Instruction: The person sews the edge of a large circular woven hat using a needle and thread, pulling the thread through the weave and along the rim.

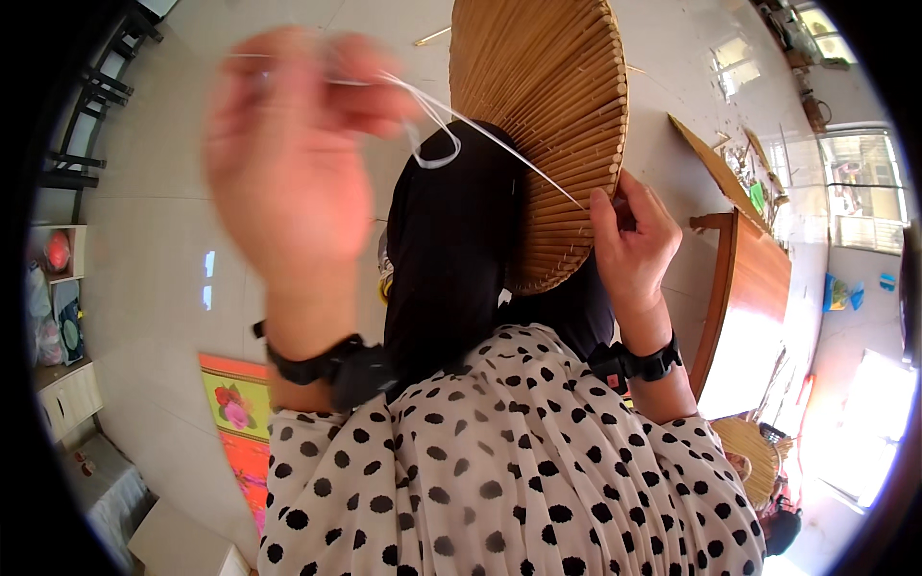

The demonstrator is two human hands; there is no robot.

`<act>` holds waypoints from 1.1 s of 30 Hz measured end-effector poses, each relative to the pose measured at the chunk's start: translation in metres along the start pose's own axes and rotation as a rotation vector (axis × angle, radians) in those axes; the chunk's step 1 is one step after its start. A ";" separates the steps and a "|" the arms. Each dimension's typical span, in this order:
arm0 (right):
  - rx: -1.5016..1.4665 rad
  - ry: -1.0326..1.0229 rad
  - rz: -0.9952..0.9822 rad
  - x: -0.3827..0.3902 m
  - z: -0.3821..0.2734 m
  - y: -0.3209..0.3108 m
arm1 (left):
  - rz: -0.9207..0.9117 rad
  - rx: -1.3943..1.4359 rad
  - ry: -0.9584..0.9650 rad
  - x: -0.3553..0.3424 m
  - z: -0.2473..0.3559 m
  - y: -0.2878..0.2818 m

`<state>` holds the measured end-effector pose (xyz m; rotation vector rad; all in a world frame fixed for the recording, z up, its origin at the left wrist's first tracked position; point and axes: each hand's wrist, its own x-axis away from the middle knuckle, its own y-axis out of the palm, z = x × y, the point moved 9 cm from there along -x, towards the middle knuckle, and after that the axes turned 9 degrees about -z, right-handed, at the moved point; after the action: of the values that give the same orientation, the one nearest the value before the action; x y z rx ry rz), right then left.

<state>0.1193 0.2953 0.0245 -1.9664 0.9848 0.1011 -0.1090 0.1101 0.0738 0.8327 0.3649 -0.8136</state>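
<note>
- Pinched the right edge of the ribbed bamboo panel (552, 125) in the right hand (636, 235), thumb on the near face, other fingers curled beyond the rim.
- Held the white thread (509, 151) in the raised left hand (298, 144), fingers drawn in around it; could not tell their exact placing for blur.
- Drew the thread straight from the panel, just beside the right thumb, up to the left hand, with a loose loop hanging near the left knee.
- Kept the panel over the right thigh of the black trousers (447, 240), curved edge rightward, lower end near the lap.
- Saw a broad stretch of tiled floor (163, 269) from the left hand out to the floor's left edge, but only a narrower strip from the right hand to the left edge of the wooden table (744, 298).
- Met the left knee between left hand and panel, below the thread.
- Saw dark stools (101, 86) at the floor's upper left corner, a low cabinet (69, 398) along its left edge, and a flowered mat (219, 379) beside the left forearm.
- Noticed a tan sheet (720, 173) near the table's far end, with thin sticks behind.
- Wore a dark band on each wrist.
</note>
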 end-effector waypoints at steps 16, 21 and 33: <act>-0.143 0.098 -0.118 -0.003 0.012 0.009 | -0.167 -0.468 -0.417 0.032 -0.032 -0.013; -0.094 0.097 -0.119 -0.001 0.010 0.008 | -0.386 -0.470 -0.634 0.092 -0.134 0.057; -0.216 0.128 -0.105 0.015 0.016 0.009 | -0.385 -0.538 -0.703 0.095 -0.125 0.023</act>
<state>0.1279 0.2963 0.0025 -2.2421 0.9841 0.0234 -0.0277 0.1688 -0.0489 -0.0569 0.0976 -1.2328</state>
